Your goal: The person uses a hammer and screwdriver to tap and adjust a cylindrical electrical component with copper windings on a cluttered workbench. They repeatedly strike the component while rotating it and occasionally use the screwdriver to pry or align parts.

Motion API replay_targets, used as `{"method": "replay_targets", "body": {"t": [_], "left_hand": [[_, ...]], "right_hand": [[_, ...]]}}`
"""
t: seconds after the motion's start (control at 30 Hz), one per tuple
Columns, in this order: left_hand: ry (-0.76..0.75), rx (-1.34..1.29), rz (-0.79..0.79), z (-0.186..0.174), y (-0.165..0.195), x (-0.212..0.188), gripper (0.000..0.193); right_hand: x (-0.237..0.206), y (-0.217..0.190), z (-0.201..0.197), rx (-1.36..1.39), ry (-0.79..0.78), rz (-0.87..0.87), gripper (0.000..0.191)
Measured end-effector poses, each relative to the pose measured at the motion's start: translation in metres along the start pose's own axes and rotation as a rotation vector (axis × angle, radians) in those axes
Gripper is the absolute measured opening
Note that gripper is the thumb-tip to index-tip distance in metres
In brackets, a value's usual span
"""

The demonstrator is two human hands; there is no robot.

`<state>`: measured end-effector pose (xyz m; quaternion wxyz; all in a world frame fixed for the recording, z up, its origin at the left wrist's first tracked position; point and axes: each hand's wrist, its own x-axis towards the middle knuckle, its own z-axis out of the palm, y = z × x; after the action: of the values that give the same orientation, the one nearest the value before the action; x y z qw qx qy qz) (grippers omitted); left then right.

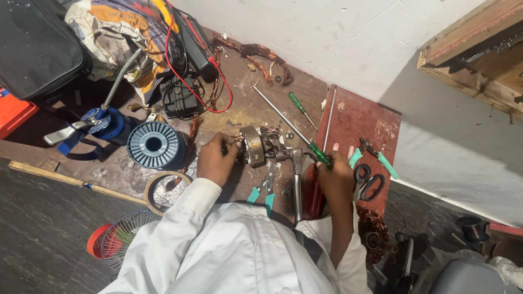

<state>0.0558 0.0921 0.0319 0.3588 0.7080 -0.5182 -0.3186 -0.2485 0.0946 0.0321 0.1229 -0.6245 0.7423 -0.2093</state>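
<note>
— White cotton sleeves (pixel 229 245) fill the near edge; past them, what sits on the worn brown workbench (pixel 239 81)?

— Taking the round metal motor stator with copper windings (pixel 256 146) as the mark: it lies mid-bench, between both hands. The left hand (pixel 217 159) curls against its left side, fingers closed on the rim. The right hand (pixel 335 173), to its right, pinches the green-handled long-shafted screwdriver (pixel 297 129), whose shaft runs up and left behind the stator.

— How would it handle?

— Heavy and stiff in the steel core, I judge; the fine wires look fragile. Hold the outer rim.

— Any packaging?

— Far upper left, a crumpled printed sack, white, orange and blue (pixel 117 32). Left of the stator, a grey ribbed plastic spool (pixel 155 144). Right, black-handled scissors (pixel 369 182) on a red board (pixel 362 117).
</note>
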Motion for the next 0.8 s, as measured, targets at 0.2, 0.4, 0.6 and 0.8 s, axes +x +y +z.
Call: {"method": "replay_targets", "body": {"t": [0.2, 0.4, 0.6, 0.8], "left_hand": [[-0.066, 0.038, -0.095, 0.002, 0.002, 0.005, 0.036], [-0.054, -0.009, -0.031, 0.004, -0.003, 0.007, 0.033], [-0.070, -0.049, -0.031, -0.001, -0.009, 0.006, 0.034], [-0.026, -0.061, -0.037, 0.001, -0.008, 0.004, 0.034]], "right_hand": [[0.007, -0.042, 0.013, 0.409, -0.155, 0.029, 0.029], [0.035, -0.078, 0.048, 0.670, -0.380, 0.069, 0.032], [0.035, -0.083, 0.062, 0.735, -0.379, 0.099, 0.037], [0.036, -0.074, 0.058, 0.859, -0.359, 0.162, 0.034]]}}
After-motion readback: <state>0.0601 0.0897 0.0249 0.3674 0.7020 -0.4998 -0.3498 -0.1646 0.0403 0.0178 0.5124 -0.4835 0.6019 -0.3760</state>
